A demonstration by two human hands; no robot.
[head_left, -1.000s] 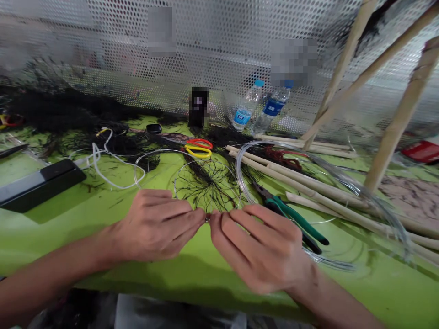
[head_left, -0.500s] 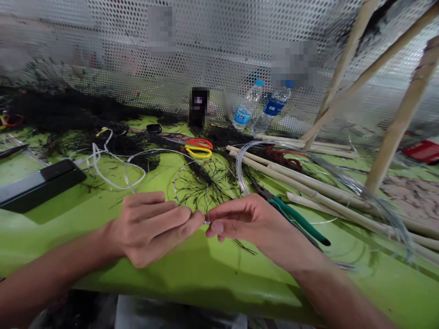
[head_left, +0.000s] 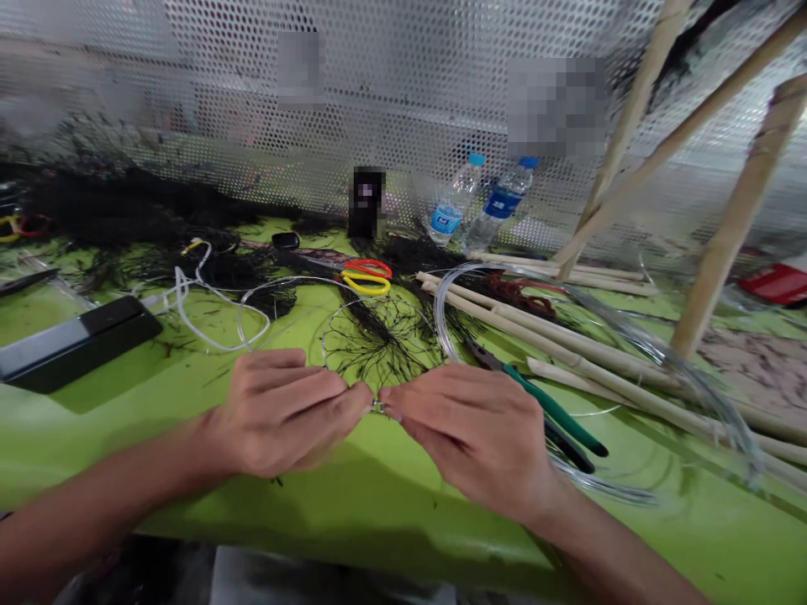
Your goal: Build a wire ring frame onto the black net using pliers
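My left hand (head_left: 290, 416) and my right hand (head_left: 476, 433) meet near the table's front edge, each closed in a pinch. Between their fingertips shows a short, thin bit of wire (head_left: 378, 406), apparently part of a wire ring. The ring's pale outline lies just beyond my fingers, with knotted black threads (head_left: 383, 340) fanning out from its middle. What exactly each pinch grips is mostly covered by the fingers. Close to my right hand lie pliers with green handles (head_left: 558, 412), partly behind it. A coil of clear line (head_left: 445, 323) rests beyond them.
Orange-and-yellow scissors (head_left: 366, 277) lie behind the ring. Bamboo sticks (head_left: 555, 336) stretch to the right, with upright poles (head_left: 725, 227) above. Two water bottles (head_left: 446, 214) stand by the perforated metal panel (head_left: 403, 109). At left are a dark box (head_left: 79, 340), white cable (head_left: 218, 340) and black netting (head_left: 119, 210).
My right hand has turned over, knuckles now up, and its fingers have closed into a tighter pinch on the wire. My left hand has barely moved.
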